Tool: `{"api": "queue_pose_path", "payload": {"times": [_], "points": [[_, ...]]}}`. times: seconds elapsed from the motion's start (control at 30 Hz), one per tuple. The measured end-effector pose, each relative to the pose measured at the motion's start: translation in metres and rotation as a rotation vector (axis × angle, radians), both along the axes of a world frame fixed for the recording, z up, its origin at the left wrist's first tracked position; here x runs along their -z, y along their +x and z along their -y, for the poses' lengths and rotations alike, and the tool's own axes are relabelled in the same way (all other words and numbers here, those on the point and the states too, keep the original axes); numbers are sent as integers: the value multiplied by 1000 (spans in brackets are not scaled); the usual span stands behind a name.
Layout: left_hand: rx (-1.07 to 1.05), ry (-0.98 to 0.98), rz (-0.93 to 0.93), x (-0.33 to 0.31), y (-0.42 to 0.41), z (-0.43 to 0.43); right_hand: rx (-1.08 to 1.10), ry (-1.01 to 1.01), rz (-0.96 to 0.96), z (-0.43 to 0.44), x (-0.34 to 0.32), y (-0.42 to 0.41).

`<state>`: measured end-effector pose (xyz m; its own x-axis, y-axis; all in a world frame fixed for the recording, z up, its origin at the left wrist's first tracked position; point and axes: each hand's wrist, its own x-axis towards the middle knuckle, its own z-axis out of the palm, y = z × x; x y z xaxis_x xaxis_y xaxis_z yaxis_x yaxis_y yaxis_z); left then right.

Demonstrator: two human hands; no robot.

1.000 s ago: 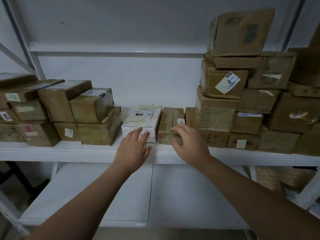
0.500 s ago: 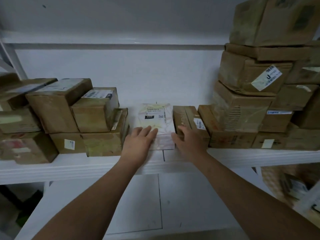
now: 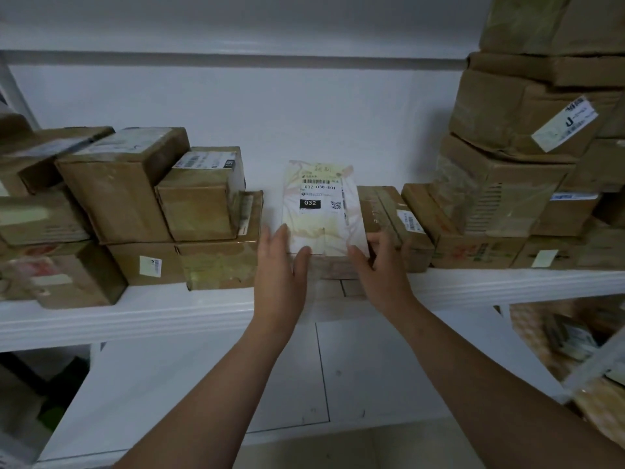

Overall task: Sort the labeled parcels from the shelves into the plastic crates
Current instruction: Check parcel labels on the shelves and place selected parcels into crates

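A person's left hand [image 3: 280,269] is laying straight fingers against the left front corner of the white labeled parcel [image 3: 321,211]; the right hand [image 3: 382,265] is curling thumb and fingers round its right edge. The parcel is lying near the shelf [image 3: 135,313] lip, touching a brown box [image 3: 395,225] rightward; a narrow gap is showing beside the left stack [image 3: 216,245].

A plain white wall [image 3: 321,113] fills the view from 10 to 1 o'clock, dimly and evenly lit. A white shelf board [image 3: 118,319] crosses from 9 to 3 o'clock, a lower shelf board [image 3: 203,384] beneath it. A grey rail [image 3: 236,58] runs across at 12, and pale floor [image 3: 389,448] shows at 6.
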<state>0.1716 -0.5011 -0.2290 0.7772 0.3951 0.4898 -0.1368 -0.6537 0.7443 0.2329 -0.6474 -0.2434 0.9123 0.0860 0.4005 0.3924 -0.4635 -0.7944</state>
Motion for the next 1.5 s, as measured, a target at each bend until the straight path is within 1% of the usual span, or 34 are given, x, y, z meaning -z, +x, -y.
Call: {"api": "queue_pose_path", "payload": {"times": [0.07, 0.13, 0.2, 0.3, 0.37, 0.43, 0.5, 0.57, 0.63, 0.73, 0.8, 0.87, 0.97, 1.03, 1.17, 1.27, 1.4, 1.5], "points": [[18, -24, -8, -5, 2, 1, -8, 17, 9, 2, 4, -1], [26, -11, 14, -10, 2, 1, -9, 78, -18, 3, 5, -5], [11, -47, 6, -11, 5, -2, -28, 133, -33, 5, 4, -9], [27, -210, -86, -5, 13, -8, -66, 243, -17, 8, -5, -21], [100, -343, -120, -4, 10, -6, -131, 381, -36, 12, -7, -27], [153, -435, -134, -6, 5, -4, -184, 467, -47, 16, -4, -33], [170, -507, -111, -8, 3, -6, -198, 512, -68, 19, 1, -35], [200, -505, -91, -9, 3, -10, -200, 547, -75, 21, 3, -35], [260, -499, -61, -10, -1, -10, -215, 565, -57, 19, 0, -35], [390, -578, 13, -9, -10, -6, -264, 605, -21, 14, -17, -36], [478, -615, 27, -12, -13, -7, -299, 584, 3, 12, -27, -35], [495, -628, 34, -18, -13, -11, -296, 575, 8, 14, -35, -31], [536, -591, 30, -23, -16, -13, -285, 635, -17, 16, -46, -24], [575, -570, 8, -26, -19, -11, -286, 599, -10, 18, -50, -21], [568, -529, 29, -33, -13, -16, -297, 414, 121, 21, -56, -25], [552, -505, 113, -36, -9, -18, -312, 351, 188, 20, -54, -29], [521, -496, 158, -33, -10, -17, -315, 342, 230, 17, -42, -35], [503, -489, 165, -29, -12, -18, -287, 362, 187, 15, -38, -38]]}}
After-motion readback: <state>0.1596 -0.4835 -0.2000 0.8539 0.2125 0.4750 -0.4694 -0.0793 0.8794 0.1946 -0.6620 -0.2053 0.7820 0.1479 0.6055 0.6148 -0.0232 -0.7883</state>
